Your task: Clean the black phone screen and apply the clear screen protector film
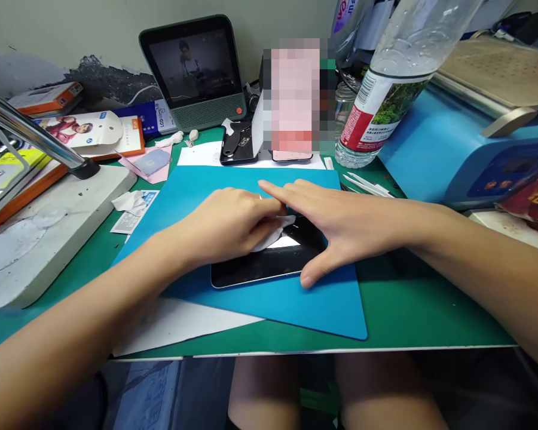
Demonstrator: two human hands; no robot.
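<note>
A black smartphone (255,272) with a glossy screen lies flat on a blue mat (296,307). My left hand (233,221) is closed around a crumpled white wipe (269,237) and presses it to the glass. My right hand (336,218) spans the phone's right end, its thumb at the near edge and its forefinger stretched toward my left hand; the other fingers are partly hidden. A bright reflection shows on the screen between the hands.
Behind the mat stand a smart display (192,71), a dark phone (238,143) and a pink phone (293,101), partly blurred out. A water bottle (372,119) and a blue machine (434,149) are at right. A white lamp base (49,239) and a torn sachet (134,212) lie left.
</note>
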